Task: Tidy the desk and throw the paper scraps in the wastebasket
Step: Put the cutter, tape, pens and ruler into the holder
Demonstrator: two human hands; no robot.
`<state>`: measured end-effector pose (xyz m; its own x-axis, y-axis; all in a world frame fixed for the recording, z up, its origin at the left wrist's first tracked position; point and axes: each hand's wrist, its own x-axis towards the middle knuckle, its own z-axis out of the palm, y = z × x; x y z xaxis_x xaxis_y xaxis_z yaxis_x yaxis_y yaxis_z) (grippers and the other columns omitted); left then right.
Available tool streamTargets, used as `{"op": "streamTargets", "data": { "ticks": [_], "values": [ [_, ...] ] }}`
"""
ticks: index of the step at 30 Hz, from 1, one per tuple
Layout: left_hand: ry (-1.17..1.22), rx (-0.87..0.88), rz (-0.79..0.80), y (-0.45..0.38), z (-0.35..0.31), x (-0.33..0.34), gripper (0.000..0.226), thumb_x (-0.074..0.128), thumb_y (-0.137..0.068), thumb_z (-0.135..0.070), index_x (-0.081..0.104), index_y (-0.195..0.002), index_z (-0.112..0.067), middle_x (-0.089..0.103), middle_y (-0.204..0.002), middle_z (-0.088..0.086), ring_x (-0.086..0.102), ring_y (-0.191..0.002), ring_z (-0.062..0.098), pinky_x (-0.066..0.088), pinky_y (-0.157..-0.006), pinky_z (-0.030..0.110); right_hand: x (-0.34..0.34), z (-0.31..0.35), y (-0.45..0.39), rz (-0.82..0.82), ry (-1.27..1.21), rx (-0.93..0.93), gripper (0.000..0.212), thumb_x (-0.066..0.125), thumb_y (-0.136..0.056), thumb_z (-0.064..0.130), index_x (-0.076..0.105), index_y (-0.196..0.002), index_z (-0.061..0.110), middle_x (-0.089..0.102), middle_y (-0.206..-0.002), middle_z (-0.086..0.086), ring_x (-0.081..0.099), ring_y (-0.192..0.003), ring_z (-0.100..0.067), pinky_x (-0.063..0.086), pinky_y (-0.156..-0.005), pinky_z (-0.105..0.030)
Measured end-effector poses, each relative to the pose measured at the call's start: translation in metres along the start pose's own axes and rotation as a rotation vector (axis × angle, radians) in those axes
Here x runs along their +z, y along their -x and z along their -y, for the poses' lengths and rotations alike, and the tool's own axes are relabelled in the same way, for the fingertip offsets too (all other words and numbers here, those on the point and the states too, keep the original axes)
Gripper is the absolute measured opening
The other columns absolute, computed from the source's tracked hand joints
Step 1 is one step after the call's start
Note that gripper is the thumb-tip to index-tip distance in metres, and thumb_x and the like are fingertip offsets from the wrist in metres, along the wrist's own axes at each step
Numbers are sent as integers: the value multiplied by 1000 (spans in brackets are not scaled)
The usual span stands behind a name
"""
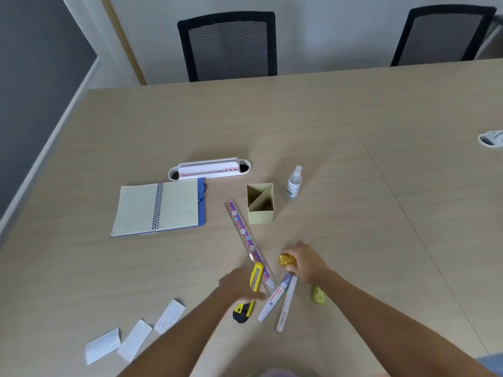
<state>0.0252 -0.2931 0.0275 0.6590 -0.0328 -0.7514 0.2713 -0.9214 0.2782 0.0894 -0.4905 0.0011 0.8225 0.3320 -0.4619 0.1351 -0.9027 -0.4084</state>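
Note:
Three white paper scraps (134,339) lie at the near left of the desk (326,137). My left hand (239,285) is blurred and closed around a yellow and black box cutter (249,293). My right hand (306,261) grips a small yellow round tape roll (285,259). Between my hands lie a purple patterned ruler (246,238), a white correction pen (273,297) and a white marker (287,304). A yellow-green correction tape (319,295) rests just right of my right forearm. A beige divided pen holder (260,203) stands empty behind the ruler.
An open spiral notebook (160,206) lies at the left, with a white and pink organiser tray (209,169) behind it. A small spray bottle (294,182) stands right of the pen holder. Two black mesh chairs (230,46) sit beyond the far edge. A white object (491,138) lies far right.

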Motion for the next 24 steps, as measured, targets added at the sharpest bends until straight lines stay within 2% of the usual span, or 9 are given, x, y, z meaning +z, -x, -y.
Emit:
{"op": "streamTargets", "data": {
  "ticks": [4, 7, 10, 13, 15, 17, 18, 21, 24],
  "values": [
    [-103, -6, -162, -1, 10, 25, 40, 59, -82, -26, 51, -119, -13, 54, -124, 9, 58, -112, 33, 48, -87, 38, 7, 4, -1, -66, 63, -39, 37, 64, -77, 11, 54, -112, 16, 52, -114, -9, 46, -108, -28, 44, -87, -37],
    [144, 62, -143, -3, 22, 7, 18, 51, -82, -10, 51, -99, -14, 66, -99, 16, 66, -92, 36, 51, -69, 35, 0, 0, -3, -104, -31, -50, 33, 67, -72, 10, 52, -101, 13, 61, -101, -9, 57, -97, -29, 41, -74, -30],
    [580, 132, -228, 2, 30, -41, 20, 54, -88, -6, 43, -87, -22, 60, -71, 6, 60, -53, 24, 44, -44, 25, -29, 8, -3, -366, -379, -2, 22, 72, -73, 14, 53, -84, 15, 66, -75, -3, 63, -69, -20, 44, -61, -23],
    [803, 189, -412, 10, 16, -110, 11, 49, -95, -15, 44, -104, -20, 57, -79, 7, 55, -48, 16, 43, -40, 23, -62, 27, -19, -596, -782, -14, 7, 65, -83, 18, 59, -86, 15, 72, -74, -10, 71, -70, -23, 55, -70, -27],
    [710, 226, -418, 15, 5, -154, 17, 41, -97, -15, 43, -114, -19, 57, -86, 5, 62, -64, 18, 48, -46, 25, -75, 40, -36, -657, -773, -90, 7, 61, -89, 24, 62, -90, 16, 75, -79, -11, 72, -73, -22, 57, -71, -28],
    [471, 242, -367, 16, -5, -186, 24, 39, -94, -8, 48, -115, -11, 58, -92, 6, 66, -81, 24, 56, -56, 32, -78, 53, -50, -643, -657, -156, 15, 61, -89, 24, 65, -96, 12, 75, -82, -10, 71, -76, -17, 52, -71, -18],
    [325, 247, -360, 15, -10, -197, 25, 40, -92, -5, 53, -114, -6, 61, -96, 11, 68, -85, 29, 59, -62, 38, -75, 56, -57, -632, -580, -180, 17, 63, -88, 23, 66, -97, 9, 75, -85, -10, 70, -79, -18, 51, -73, -19],
    [-22, 241, -375, 3, -25, -212, 27, 47, -89, -5, 67, -106, -7, 69, -99, 18, 70, -85, 34, 59, -76, 43, -59, 57, -77, -549, -284, -216, 19, 68, -83, 21, 70, -97, 9, 67, -97, -13, 60, -94, -28, 46, -80, -31],
    [-221, 207, -420, -20, -38, -214, 20, 54, -82, -3, 72, -91, -6, 73, -92, 17, 70, -80, 31, 55, -75, 39, -56, 54, -81, -433, -190, -190, 24, 63, -86, 21, 68, -108, 14, 59, -115, -15, 50, -111, -30, 43, -93, -37]
  ]
}}
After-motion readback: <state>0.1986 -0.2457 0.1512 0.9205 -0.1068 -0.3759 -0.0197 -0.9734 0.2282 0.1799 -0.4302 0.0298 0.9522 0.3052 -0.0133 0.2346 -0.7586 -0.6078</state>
